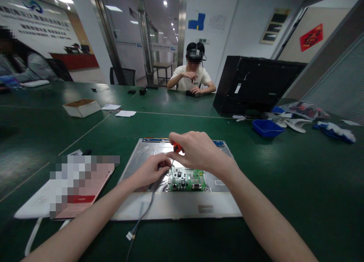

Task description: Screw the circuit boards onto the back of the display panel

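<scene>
My right hand [199, 150] is wrapped round a screwdriver with an orange-red and black handle [177, 147]. Its thin shaft points down at the upper left corner of a green circuit board [187, 179]. Beside the tip, my left hand [153, 169] has its fingers curled and pressed together; what they pinch, if anything, is hidden. The board sits on the silver metal back of a flat display panel [133, 165], which lies flat on the table. A grey cable [152, 201] runs from near the board over the panel's front edge, ending in a white connector [129, 236].
Left of the panel lie a white device [34, 201] and a pink folder [95, 186]. Farther off are an open box [82, 107], a blue tray [267, 128], gloves [335, 131] and a large black monitor [256, 83]. Another person [196, 74] works across the green table [307, 186].
</scene>
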`<move>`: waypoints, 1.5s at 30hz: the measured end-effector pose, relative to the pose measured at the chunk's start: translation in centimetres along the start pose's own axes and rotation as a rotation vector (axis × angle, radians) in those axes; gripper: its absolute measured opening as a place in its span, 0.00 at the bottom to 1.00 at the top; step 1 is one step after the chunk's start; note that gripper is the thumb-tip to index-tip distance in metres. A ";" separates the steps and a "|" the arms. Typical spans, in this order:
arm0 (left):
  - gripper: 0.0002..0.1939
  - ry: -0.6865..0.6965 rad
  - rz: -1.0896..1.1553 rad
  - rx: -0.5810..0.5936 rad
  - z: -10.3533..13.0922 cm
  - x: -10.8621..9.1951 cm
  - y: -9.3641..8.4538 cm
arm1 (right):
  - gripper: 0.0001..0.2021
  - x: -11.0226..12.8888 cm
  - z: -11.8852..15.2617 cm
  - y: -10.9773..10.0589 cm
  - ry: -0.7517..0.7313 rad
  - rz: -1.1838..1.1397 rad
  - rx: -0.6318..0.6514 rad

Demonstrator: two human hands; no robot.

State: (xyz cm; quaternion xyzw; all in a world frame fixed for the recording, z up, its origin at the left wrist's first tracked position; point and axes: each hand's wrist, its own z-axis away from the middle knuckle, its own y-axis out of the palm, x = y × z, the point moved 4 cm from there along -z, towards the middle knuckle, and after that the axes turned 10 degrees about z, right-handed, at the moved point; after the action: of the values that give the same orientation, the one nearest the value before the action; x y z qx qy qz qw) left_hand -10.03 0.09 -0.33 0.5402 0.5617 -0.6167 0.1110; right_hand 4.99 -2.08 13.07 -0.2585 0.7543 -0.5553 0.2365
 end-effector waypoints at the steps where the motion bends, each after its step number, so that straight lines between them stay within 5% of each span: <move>1: 0.04 -0.006 -0.001 0.003 0.0 0.0 0.0 | 0.11 -0.1 0.0 0.1 0.006 0.004 0.005; 45: 0.04 0.010 0.026 -0.030 0.1 0.4 0.1 | 0.12 0.6 -0.4 0.3 0.001 0.005 -0.008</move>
State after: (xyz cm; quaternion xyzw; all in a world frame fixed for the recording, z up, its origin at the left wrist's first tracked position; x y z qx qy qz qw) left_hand -10.12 0.15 -0.74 0.5487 0.5644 -0.6041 0.1243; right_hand 4.22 -2.16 12.86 -0.2573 0.7573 -0.5517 0.2364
